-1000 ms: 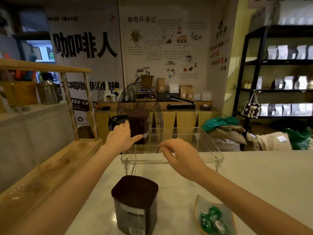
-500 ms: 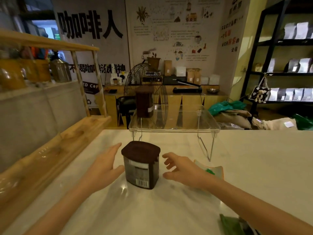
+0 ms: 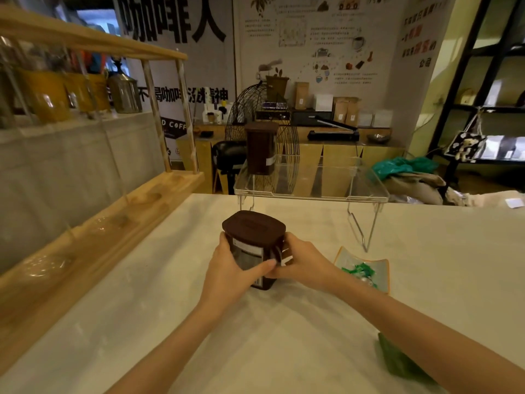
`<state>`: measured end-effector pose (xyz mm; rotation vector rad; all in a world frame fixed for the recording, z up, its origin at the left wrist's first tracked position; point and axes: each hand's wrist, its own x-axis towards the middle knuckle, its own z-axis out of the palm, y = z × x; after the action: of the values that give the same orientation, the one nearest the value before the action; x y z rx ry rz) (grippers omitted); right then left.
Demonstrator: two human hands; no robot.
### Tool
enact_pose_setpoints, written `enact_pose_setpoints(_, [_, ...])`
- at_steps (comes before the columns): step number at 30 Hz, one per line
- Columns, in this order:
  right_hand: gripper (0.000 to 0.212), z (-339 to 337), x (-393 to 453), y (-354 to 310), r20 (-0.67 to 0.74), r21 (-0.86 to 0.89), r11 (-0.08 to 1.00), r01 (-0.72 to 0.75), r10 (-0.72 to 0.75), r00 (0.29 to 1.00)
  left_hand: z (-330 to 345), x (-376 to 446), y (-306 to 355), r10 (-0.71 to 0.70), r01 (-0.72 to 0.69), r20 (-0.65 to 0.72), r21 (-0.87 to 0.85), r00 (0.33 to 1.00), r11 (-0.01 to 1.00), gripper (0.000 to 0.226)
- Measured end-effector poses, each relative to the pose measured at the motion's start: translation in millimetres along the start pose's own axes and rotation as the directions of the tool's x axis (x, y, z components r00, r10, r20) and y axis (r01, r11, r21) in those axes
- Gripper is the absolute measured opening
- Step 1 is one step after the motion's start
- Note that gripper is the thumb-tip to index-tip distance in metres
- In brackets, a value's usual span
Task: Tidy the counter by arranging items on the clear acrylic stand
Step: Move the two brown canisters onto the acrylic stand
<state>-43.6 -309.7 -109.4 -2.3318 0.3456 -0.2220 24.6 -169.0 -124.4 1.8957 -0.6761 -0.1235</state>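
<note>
A brown-lidded canister stands on the pale counter in front of me. My left hand wraps its left side and my right hand wraps its right side, so both hold it. Beyond it the clear acrylic stand rests on wire legs at the counter's far edge. A second brown canister stands upright on the stand's left end.
A small dish with green-wrapped sweets lies right of the canister. A green packet lies near my right forearm. A wooden rack with jars runs along the left edge. A black wire cage sits behind the stand.
My hands left the canister on the stand, drew back toward me and closed from both sides on the near canister.
</note>
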Motion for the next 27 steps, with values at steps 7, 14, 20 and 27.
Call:
enact_pose_setpoints(7, [0.055, -4, -9, -1, 0.010, -0.054, 0.993, 0.109, -0.109, 0.994, 10, 4, 1, -0.009, 0.009, -0.063, 0.000, 0.998, 1.000, 0.095])
enact_pose_setpoints(14, [0.052, -11, -20, -5, 0.051, -0.126, 0.986, 0.106, -0.100, 0.994, 8, -1, 12, 0.020, -0.019, -0.089, 0.007, 0.996, 1.000, 0.082])
enact_pose_setpoints(20, [0.059, -33, -41, -25, -0.017, -0.140, 0.970, 0.200, -0.205, 0.979, -4, -15, 43, 0.087, -0.103, -0.159, -0.092, 0.983, 0.990, 0.067])
enact_pose_setpoints(27, [0.053, -72, -43, -42, -0.237, -0.012, 0.923, 0.385, -0.377, 0.895, -17, 4, 95, 0.217, -0.251, -0.156, -0.248, 0.964, 0.936, 0.055])
